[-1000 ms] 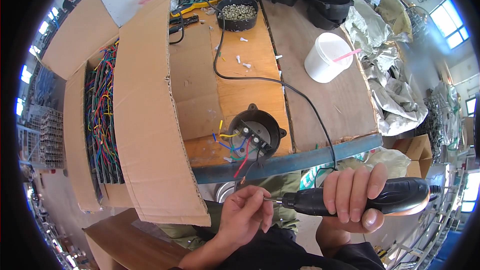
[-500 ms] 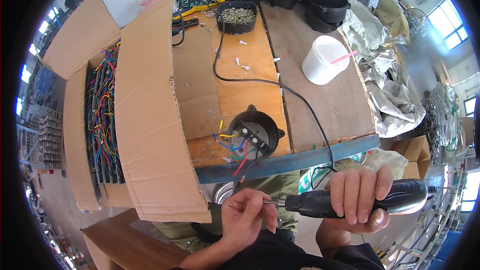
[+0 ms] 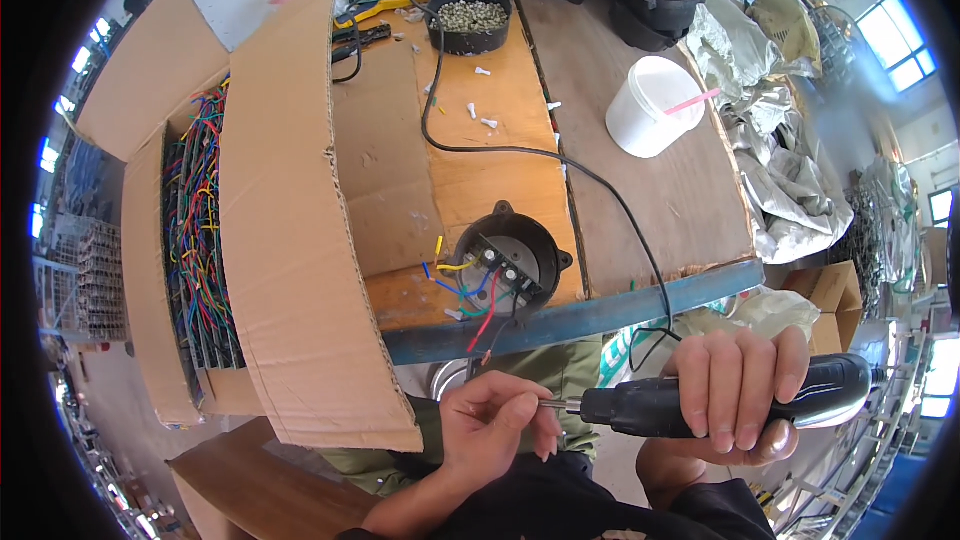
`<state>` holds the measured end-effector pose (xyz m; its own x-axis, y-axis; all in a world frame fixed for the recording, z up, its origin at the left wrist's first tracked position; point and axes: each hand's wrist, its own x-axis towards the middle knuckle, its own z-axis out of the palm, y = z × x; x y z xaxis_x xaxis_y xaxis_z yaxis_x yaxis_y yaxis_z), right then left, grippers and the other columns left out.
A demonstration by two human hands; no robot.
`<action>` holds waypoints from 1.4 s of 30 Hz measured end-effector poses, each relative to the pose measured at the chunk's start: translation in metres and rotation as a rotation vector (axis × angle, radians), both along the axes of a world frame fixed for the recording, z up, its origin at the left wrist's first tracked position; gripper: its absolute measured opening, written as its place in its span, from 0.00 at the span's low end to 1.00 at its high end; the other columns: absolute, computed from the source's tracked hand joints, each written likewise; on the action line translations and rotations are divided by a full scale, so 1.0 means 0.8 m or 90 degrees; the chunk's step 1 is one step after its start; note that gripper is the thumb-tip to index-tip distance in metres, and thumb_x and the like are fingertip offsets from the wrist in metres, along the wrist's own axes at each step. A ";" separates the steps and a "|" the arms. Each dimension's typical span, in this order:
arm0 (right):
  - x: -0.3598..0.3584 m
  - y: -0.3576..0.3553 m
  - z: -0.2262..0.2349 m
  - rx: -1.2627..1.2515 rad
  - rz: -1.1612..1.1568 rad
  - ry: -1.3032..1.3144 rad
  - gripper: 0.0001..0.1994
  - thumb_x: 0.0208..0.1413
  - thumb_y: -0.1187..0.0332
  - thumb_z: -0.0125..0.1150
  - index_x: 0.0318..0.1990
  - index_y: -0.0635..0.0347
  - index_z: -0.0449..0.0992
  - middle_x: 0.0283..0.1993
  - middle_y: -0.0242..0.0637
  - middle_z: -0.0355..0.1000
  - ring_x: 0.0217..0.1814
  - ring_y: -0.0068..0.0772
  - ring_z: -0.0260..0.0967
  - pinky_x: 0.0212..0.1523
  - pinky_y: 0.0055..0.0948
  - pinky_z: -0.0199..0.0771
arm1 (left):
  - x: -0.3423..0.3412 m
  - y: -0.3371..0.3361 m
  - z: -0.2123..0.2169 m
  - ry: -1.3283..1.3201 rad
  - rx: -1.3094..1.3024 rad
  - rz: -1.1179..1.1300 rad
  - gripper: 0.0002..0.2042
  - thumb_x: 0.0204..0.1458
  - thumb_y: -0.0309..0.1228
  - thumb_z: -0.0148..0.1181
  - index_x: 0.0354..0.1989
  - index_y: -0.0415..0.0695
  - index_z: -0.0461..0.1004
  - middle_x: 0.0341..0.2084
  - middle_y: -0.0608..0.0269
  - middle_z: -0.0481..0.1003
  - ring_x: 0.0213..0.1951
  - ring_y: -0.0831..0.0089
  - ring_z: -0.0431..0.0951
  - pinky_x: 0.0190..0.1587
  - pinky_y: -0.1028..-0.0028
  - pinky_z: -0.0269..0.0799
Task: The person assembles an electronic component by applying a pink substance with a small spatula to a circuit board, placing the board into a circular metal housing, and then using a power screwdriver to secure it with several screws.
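Observation:
My right hand [image 3: 738, 392] wraps round a black electric screwdriver [image 3: 632, 410], held level above my lap with its bit pointing left. The fingertips of my left hand [image 3: 495, 428] are pinched around the end of the metal bit [image 3: 555, 404]; whether a small screw sits there is hidden. Just beyond, at the bench's front edge, stands a round black housing [image 3: 543, 240] with lugs on its rim. Inside it lies a black terminal block [image 3: 508, 273] with yellow, blue, green, red and black wires spilling over the near left side.
A large cardboard box [image 3: 290, 200] of wired parts [image 3: 203, 230] stands left. On the bench are a black tub [image 3: 470, 44] of small metal pieces, a white bucket [image 3: 632, 120], stacked black housings [image 3: 650, 5] and small white pieces [image 3: 488, 123]. The tool's cord [image 3: 520, 150] crosses the bench.
The screwdriver and my right hand have shifted slightly right. My left fingers stay pinched at the bit's end. The bench scene has moved a little up and left in view.

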<state>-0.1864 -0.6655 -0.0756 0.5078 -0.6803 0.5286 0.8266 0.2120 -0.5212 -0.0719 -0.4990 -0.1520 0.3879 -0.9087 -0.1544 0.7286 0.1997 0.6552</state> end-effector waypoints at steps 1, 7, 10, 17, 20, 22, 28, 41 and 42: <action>0.001 0.001 0.002 0.015 -0.007 0.007 0.13 0.53 0.70 0.66 0.42 0.54 0.67 0.24 0.27 0.72 0.22 0.24 0.71 0.26 0.25 0.73 | 0.000 0.000 0.001 -0.018 -0.010 0.010 0.11 0.62 0.27 0.55 0.46 0.30 0.72 0.30 0.46 0.79 0.27 0.66 0.80 0.26 0.72 0.77; 0.019 -0.012 0.019 0.006 -0.086 -0.011 0.14 0.53 0.69 0.67 0.43 0.53 0.67 0.24 0.27 0.70 0.22 0.24 0.69 0.26 0.25 0.69 | -0.001 0.000 -0.007 -0.373 0.131 0.231 0.18 0.51 0.22 0.67 0.47 0.33 0.67 0.31 0.51 0.77 0.28 0.68 0.78 0.32 0.75 0.75; 0.036 -0.021 0.020 -0.049 -0.120 0.056 0.13 0.54 0.70 0.63 0.42 0.57 0.65 0.25 0.25 0.66 0.24 0.18 0.65 0.30 0.21 0.65 | 0.015 -0.007 -0.018 -0.639 0.122 0.351 0.21 0.44 0.16 0.70 0.45 0.36 0.67 0.30 0.59 0.73 0.27 0.74 0.72 0.31 0.79 0.69; 0.069 -0.023 0.006 -0.073 -0.087 0.215 0.17 0.49 0.73 0.68 0.43 0.58 0.66 0.23 0.31 0.67 0.25 0.29 0.67 0.31 0.32 0.69 | 0.064 -0.025 -0.007 -1.074 0.214 0.428 0.12 0.41 0.22 0.73 0.36 0.46 0.80 0.39 0.53 0.70 0.38 0.61 0.70 0.39 0.66 0.67; 0.074 -0.023 0.001 -0.083 -0.069 0.235 0.16 0.47 0.78 0.66 0.43 0.60 0.67 0.23 0.33 0.68 0.25 0.29 0.67 0.32 0.33 0.70 | 0.079 -0.041 -0.003 -1.085 0.201 0.481 0.12 0.43 0.22 0.72 0.37 0.47 0.79 0.41 0.50 0.69 0.42 0.59 0.71 0.43 0.65 0.68; 0.076 -0.022 -0.002 -0.090 -0.069 0.261 0.16 0.46 0.79 0.65 0.43 0.60 0.67 0.23 0.34 0.69 0.25 0.28 0.66 0.32 0.33 0.70 | 0.084 -0.050 -0.001 -1.024 0.183 0.454 0.10 0.45 0.22 0.70 0.36 0.45 0.78 0.48 0.45 0.69 0.51 0.53 0.71 0.52 0.60 0.69; 0.085 -0.025 -0.018 -0.147 -0.034 0.275 0.16 0.46 0.80 0.64 0.43 0.62 0.68 0.24 0.36 0.70 0.26 0.28 0.69 0.32 0.28 0.71 | 0.092 -0.073 0.004 -0.916 0.157 0.426 0.08 0.48 0.21 0.68 0.35 0.39 0.76 0.48 0.43 0.74 0.49 0.51 0.77 0.52 0.62 0.72; 0.107 -0.022 -0.016 -0.293 -0.072 0.435 0.13 0.43 0.78 0.68 0.38 0.60 0.73 0.21 0.31 0.73 0.21 0.19 0.69 0.26 0.20 0.70 | 0.092 -0.072 0.012 -0.835 0.201 0.415 0.07 0.49 0.21 0.68 0.34 0.37 0.76 0.40 0.50 0.78 0.40 0.59 0.80 0.42 0.68 0.76; 0.109 -0.022 -0.016 -0.299 -0.069 0.443 0.13 0.43 0.78 0.68 0.38 0.60 0.73 0.21 0.30 0.73 0.22 0.19 0.69 0.26 0.20 0.70 | 0.092 -0.071 0.010 -0.829 0.207 0.414 0.07 0.48 0.22 0.68 0.34 0.37 0.76 0.40 0.51 0.78 0.40 0.59 0.80 0.42 0.69 0.76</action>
<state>-0.0994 -0.6832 -0.0881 0.7665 -0.5319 0.3599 0.2877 -0.2166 -0.9329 0.0015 -0.5559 -0.1441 0.7226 -0.5219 0.4534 -0.5451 -0.0268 0.8379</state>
